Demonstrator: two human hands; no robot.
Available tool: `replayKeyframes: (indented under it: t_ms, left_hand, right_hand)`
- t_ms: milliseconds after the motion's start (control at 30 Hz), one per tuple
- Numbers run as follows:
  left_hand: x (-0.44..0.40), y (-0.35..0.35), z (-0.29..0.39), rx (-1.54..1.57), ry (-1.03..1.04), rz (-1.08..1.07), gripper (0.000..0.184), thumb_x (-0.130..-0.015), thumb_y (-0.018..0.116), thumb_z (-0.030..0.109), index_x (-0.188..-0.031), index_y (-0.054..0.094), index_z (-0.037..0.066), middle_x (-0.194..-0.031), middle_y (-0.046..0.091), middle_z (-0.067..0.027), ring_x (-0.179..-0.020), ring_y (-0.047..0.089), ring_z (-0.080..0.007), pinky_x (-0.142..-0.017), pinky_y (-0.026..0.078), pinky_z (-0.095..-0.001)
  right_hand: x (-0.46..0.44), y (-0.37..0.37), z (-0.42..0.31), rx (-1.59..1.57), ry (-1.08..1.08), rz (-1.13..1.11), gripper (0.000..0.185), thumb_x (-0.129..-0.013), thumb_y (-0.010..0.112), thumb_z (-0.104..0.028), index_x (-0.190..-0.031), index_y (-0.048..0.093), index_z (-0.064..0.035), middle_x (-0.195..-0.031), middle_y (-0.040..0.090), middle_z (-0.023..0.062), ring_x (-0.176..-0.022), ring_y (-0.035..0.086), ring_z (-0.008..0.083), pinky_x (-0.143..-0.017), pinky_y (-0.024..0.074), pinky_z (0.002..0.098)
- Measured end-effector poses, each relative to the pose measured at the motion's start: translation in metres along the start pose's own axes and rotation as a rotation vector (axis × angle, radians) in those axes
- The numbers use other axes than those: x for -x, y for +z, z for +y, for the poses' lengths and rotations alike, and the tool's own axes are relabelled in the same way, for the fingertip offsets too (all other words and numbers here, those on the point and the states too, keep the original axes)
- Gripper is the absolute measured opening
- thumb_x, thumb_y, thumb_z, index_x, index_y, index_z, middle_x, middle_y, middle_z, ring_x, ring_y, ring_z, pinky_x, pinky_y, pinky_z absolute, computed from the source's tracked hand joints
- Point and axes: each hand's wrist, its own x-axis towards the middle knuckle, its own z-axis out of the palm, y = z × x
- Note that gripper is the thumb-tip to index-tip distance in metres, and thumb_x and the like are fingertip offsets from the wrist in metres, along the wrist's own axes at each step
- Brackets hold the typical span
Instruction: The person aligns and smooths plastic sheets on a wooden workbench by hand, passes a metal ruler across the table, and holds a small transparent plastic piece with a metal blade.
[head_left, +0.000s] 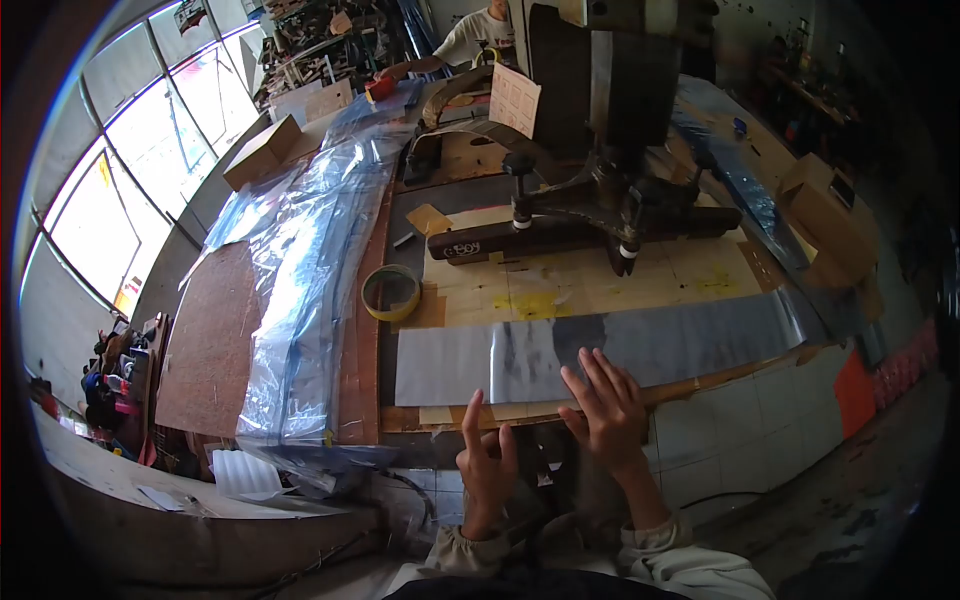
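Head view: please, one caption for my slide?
Left hand and right hand at a glossy grey strip, before a dark machine bar.

Place: workshop | heavy dark machine [628, 90] over the counter [205, 345] | plastic sheeting [305, 270], tape roll [396, 314], cardboard box [262, 152] lying about | crammed shelves [305, 50] at the back

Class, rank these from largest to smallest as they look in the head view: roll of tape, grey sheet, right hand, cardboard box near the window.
1. Grey sheet
2. Right hand
3. Roll of tape and cardboard box: too alike to rank, and the box looks farther away.
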Motion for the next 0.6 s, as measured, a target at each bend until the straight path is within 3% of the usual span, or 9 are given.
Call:
replayKeyframes:
  t_ms: [33, 67, 133, 200, 267, 367, 467, 567, 600]
  left_hand:
    - [-0.001, 0.001, -0.002, -0.077, 0.047, -0.01, 0.046, -0.089, 0.054, 0.008, -0.134, 0.042, 0.005, -0.054, 0.056, -0.0022, -0.048, 0.045, -0.006, -0.049, 0.034, -0.021]
    - [0.0, -0.004, 0.002, -0.15, -0.057, -0.121, 0.046, -0.09, 0.054, 0.011, -0.134, 0.044, 0.007, -0.069, 0.063, -0.0085, -0.054, 0.055, -0.0123, -0.055, 0.044, -0.0258]
    - [0.0, 0.01, -0.023, -0.147, 0.201, 0.016, 0.05, -0.087, 0.056, 0.007, -0.135, 0.042, 0.007, -0.087, 0.065, -0.0132, -0.059, 0.061, -0.0197, -0.052, 0.047, -0.0295]
    - [0.002, 0.02, -0.051, -0.136, 0.335, 0.08, 0.052, -0.085, 0.057, 0.006, -0.135, 0.04, 0.005, -0.102, 0.062, -0.0168, -0.07, 0.064, -0.0244, -0.059, 0.049, -0.0325]
    - [0.013, 0.027, -0.07, -0.107, 0.336, 0.058, 0.052, -0.085, 0.056, 0.007, -0.134, 0.038, 0.001, -0.116, 0.054, -0.0194, -0.09, 0.063, -0.0262, -0.077, 0.052, -0.0345]
    - [0.012, 0.038, -0.1, -0.067, 0.462, 0.077, 0.049, -0.083, 0.057, 0.007, -0.128, 0.039, -0.004, -0.115, 0.052, -0.0199, -0.087, 0.062, -0.0292, -0.075, 0.051, -0.034]
    - [0.002, 0.05, -0.107, -0.03, 0.574, 0.217, 0.042, -0.082, 0.058, 0.012, -0.12, 0.043, 0.001, -0.088, 0.059, -0.0149, -0.063, 0.06, -0.0308, -0.061, 0.05, -0.0381]
    - [-0.004, 0.048, -0.1, -0.124, 0.668, 0.273, 0.041, -0.083, 0.058, 0.014, -0.119, 0.044, 0.002, -0.088, 0.058, -0.0145, -0.062, 0.06, -0.0309, -0.06, 0.049, -0.0395]
    - [-0.002, 0.047, -0.104, -0.114, 0.658, 0.233, 0.042, -0.083, 0.057, 0.012, -0.121, 0.042, -0.001, -0.096, 0.055, -0.0158, -0.07, 0.059, -0.0285, -0.063, 0.049, -0.0367]
  right_hand:
    - [0.003, 0.007, 0.002, 0.034, -0.017, 0.055, 0.04, -0.095, 0.043, -0.039, -0.118, 0.061, -0.0122, -0.124, 0.058, 0.0127, -0.117, 0.054, 0.0264, -0.097, 0.0393, 0.0406]
    - [0.006, 0.017, 0.004, 0.089, -0.046, 0.155, 0.04, -0.096, 0.036, -0.036, -0.116, 0.064, -0.0147, -0.118, 0.063, 0.0079, -0.109, 0.059, 0.0208, -0.092, 0.0404, 0.0366]
    - [0.01, 0.026, 0.005, 0.14, -0.044, 0.221, 0.04, -0.097, 0.034, -0.034, -0.114, 0.065, -0.0143, -0.116, 0.064, 0.0058, -0.106, 0.06, 0.0194, -0.089, 0.0397, 0.0352]
    - [0.009, 0.027, 0.002, 0.159, -0.038, 0.258, 0.04, -0.097, 0.033, -0.032, -0.112, 0.066, -0.0143, -0.115, 0.064, 0.0042, -0.104, 0.06, 0.018, -0.086, 0.0388, 0.034]
    - [0.007, 0.024, 0.0, 0.155, -0.024, 0.25, 0.04, -0.096, 0.033, -0.03, -0.112, 0.066, -0.0147, -0.115, 0.064, 0.0032, -0.103, 0.06, 0.0167, -0.085, 0.0378, 0.0328]
    - [0.008, 0.024, 0.0, 0.147, -0.022, 0.229, 0.04, -0.096, 0.033, -0.031, -0.112, 0.066, -0.0146, -0.116, 0.064, 0.0033, -0.104, 0.06, 0.0167, -0.086, 0.0371, 0.0332]
    - [0.009, 0.023, 0.001, 0.161, -0.027, 0.217, 0.04, -0.096, 0.033, -0.03, -0.113, 0.065, -0.0146, -0.116, 0.064, 0.003, -0.105, 0.06, 0.0165, -0.086, 0.0372, 0.0332]
    - [0.009, 0.024, 0.001, 0.153, -0.022, 0.22, 0.04, -0.096, 0.033, -0.03, -0.114, 0.065, -0.0147, -0.117, 0.064, 0.0029, -0.105, 0.06, 0.0165, -0.087, 0.0372, 0.0333]
    - [0.01, 0.024, 0.001, 0.157, -0.027, 0.221, 0.04, -0.096, 0.032, -0.03, -0.114, 0.065, -0.0146, -0.116, 0.064, 0.0028, -0.105, 0.06, 0.0164, -0.087, 0.0372, 0.0332]
